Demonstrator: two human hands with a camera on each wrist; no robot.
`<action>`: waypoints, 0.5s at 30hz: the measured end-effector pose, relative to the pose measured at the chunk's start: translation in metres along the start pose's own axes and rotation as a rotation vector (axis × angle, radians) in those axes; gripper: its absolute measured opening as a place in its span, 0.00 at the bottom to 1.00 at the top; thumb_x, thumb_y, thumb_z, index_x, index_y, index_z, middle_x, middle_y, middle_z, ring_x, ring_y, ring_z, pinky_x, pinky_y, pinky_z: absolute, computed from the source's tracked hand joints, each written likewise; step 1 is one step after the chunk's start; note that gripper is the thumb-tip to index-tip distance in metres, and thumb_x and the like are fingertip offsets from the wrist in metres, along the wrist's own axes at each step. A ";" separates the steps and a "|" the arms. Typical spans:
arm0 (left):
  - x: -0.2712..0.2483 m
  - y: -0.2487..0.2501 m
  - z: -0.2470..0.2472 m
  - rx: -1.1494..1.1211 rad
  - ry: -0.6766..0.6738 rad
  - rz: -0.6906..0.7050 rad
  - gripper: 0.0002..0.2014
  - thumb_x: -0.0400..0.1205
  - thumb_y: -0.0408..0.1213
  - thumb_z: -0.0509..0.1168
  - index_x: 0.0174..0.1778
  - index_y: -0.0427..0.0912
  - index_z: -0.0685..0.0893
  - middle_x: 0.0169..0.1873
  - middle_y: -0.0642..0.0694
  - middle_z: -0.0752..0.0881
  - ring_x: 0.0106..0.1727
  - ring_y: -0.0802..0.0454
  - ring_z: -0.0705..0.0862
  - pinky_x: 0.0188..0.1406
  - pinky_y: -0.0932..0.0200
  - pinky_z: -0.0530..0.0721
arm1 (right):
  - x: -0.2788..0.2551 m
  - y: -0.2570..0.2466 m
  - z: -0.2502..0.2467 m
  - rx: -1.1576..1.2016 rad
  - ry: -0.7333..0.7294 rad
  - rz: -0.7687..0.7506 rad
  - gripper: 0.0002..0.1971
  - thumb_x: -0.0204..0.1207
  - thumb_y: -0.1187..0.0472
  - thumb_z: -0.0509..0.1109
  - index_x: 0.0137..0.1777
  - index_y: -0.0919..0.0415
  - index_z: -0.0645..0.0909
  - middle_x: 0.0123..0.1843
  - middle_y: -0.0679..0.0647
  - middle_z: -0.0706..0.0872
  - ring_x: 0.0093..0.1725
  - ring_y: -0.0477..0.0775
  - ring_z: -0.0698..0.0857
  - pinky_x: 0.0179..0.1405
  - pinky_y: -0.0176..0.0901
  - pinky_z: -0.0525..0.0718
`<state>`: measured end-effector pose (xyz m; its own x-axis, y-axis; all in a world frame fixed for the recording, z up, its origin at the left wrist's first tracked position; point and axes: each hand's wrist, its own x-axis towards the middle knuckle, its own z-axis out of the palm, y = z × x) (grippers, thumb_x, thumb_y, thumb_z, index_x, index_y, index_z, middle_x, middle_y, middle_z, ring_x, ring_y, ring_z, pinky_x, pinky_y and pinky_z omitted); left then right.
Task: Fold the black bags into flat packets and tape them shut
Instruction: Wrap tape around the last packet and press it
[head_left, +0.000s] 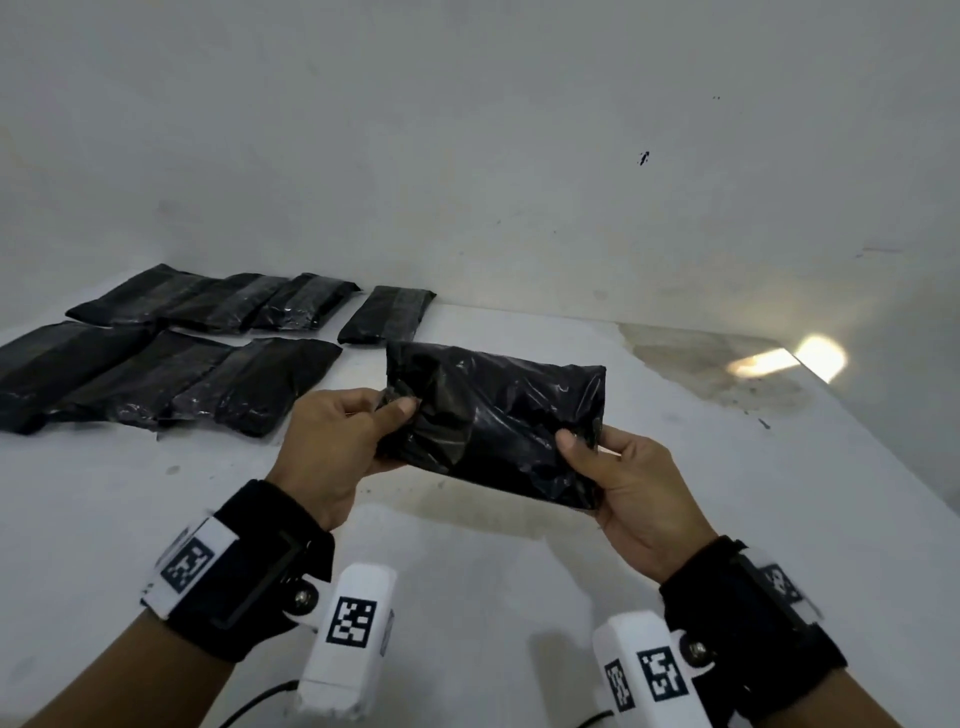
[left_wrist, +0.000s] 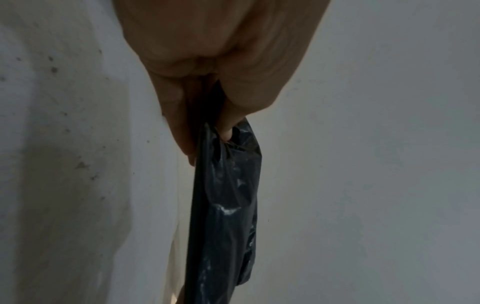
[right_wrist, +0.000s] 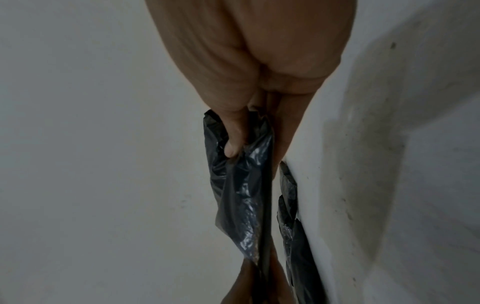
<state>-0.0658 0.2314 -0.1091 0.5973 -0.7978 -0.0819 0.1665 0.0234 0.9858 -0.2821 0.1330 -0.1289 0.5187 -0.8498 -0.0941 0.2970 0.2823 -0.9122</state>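
While the head view takes in the whole white surface (head_left: 519, 571), a person holds a folded black bag (head_left: 498, 421) above it by its two short ends. The left hand (head_left: 332, 447) pinches one end between thumb and fingers (head_left: 358, 402); the right hand (head_left: 631, 488) pinches the other the same way. Only the head view shows the finished packets (head_left: 171, 348), seven of them lying in two rows on the surface left of and beyond the held bag, and the black wrist straps (head_left: 244, 577) with white coded tags. The wrist views show the bag edge-on, thin and crinkled, with each thumb pressed into the plastic. No readable writing or brand appears; the tags carry only square black-and-white patterns.
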 end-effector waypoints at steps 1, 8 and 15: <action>0.001 -0.001 -0.001 0.012 0.020 0.005 0.07 0.81 0.28 0.69 0.36 0.31 0.86 0.42 0.32 0.90 0.41 0.41 0.89 0.40 0.52 0.91 | 0.000 -0.001 0.000 -0.005 -0.016 0.012 0.20 0.70 0.64 0.74 0.62 0.73 0.85 0.54 0.67 0.91 0.48 0.58 0.93 0.42 0.44 0.90; 0.001 0.005 -0.008 -0.083 -0.054 -0.193 0.06 0.81 0.28 0.63 0.48 0.31 0.86 0.44 0.34 0.89 0.44 0.43 0.88 0.37 0.52 0.89 | 0.004 -0.002 -0.008 0.015 -0.114 0.077 0.19 0.72 0.70 0.69 0.64 0.73 0.83 0.56 0.69 0.90 0.46 0.57 0.92 0.43 0.45 0.91; 0.001 -0.003 -0.015 -0.109 -0.150 -0.253 0.11 0.81 0.30 0.68 0.54 0.27 0.85 0.50 0.33 0.90 0.43 0.47 0.91 0.40 0.54 0.92 | 0.012 0.008 0.000 -0.167 0.001 -0.022 0.12 0.77 0.77 0.69 0.60 0.72 0.84 0.50 0.69 0.91 0.43 0.60 0.92 0.41 0.48 0.91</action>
<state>-0.0541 0.2393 -0.1147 0.4054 -0.8663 -0.2917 0.3830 -0.1288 0.9147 -0.2735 0.1252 -0.1367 0.5124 -0.8556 -0.0737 0.1706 0.1855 -0.9677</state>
